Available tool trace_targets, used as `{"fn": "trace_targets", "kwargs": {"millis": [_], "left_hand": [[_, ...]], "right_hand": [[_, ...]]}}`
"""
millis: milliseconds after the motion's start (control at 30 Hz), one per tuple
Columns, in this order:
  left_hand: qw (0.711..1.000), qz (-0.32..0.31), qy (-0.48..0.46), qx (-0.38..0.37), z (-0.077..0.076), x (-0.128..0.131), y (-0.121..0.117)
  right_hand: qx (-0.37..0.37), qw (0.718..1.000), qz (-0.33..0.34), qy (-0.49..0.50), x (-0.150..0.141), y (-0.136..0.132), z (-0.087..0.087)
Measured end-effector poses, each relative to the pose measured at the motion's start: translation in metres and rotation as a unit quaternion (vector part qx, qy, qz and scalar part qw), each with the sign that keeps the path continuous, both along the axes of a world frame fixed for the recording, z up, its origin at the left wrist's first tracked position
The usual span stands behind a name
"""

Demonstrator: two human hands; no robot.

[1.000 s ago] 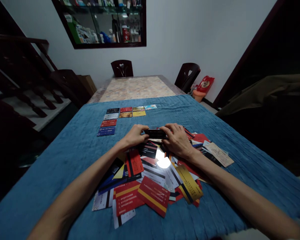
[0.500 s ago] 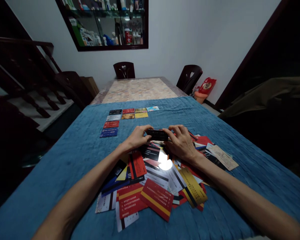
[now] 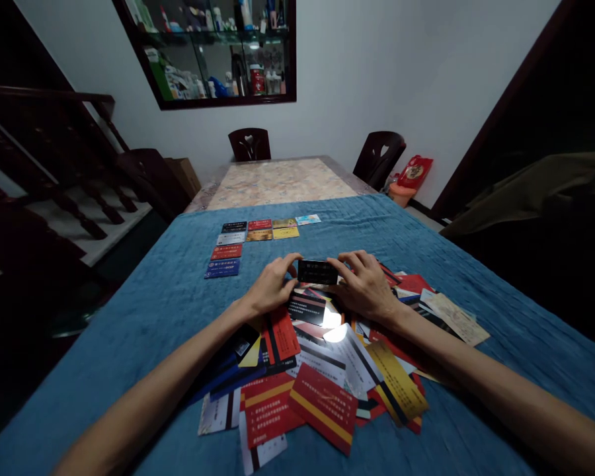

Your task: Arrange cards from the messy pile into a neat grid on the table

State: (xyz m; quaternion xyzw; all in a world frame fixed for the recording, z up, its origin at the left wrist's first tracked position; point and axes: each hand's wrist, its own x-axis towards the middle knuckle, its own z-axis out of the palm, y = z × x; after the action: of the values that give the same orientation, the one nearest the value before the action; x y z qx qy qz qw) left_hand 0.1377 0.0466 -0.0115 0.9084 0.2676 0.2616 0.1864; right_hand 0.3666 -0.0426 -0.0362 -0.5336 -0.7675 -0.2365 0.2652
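A black card (image 3: 317, 272) is held up on its long edge between my two hands, its face tilted toward me. My left hand (image 3: 274, 283) pinches its left end between thumb and fingers. At the right end, the fingertips of my right hand (image 3: 367, 284) grip it as well. Beneath my hands spreads a loose pile of cards, with a red card (image 3: 324, 406), a gold card (image 3: 397, 382) and another black card (image 3: 307, 308) on top. Beyond my left hand, several cards lie face up in neat rows, among them a blue card (image 3: 221, 268) and a yellow card (image 3: 285, 233).
A blue cloth (image 3: 178, 317) covers the near part of the table, and the patterned tabletop (image 3: 282, 182) shows beyond. Dark chairs (image 3: 250, 144) stand around it. A glass-shelved cabinet (image 3: 218, 102) is set in the wall. Stair railings (image 3: 54, 92) rise at left.
The black card has tipped so that more of its printed face shows. Both hands keep hold of it. The whole view has shifted slightly, with the table things appearing a little lower and further right.
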Motion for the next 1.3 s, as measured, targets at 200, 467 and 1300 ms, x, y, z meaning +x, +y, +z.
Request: {"fn": "trace_targets", "kwargs": {"millis": [200,467,1300], "left_hand": [[0.997,-0.005,0.030,0.075,-0.001,-0.009,-0.001],[0.986,0.027,0.085,0.144,0.006,-0.019,0.004],[0.978,0.092,0.124,0.140,0.033,-0.087,0.113]], "right_hand": [[-0.003,1.000,0.014,-0.004,-0.005,0.011,0.004],[-0.014,0.999,0.045,-0.021,-0.015,0.027,0.013],[-0.121,0.982,0.142,-0.033,-0.076,0.168,0.048]]}}
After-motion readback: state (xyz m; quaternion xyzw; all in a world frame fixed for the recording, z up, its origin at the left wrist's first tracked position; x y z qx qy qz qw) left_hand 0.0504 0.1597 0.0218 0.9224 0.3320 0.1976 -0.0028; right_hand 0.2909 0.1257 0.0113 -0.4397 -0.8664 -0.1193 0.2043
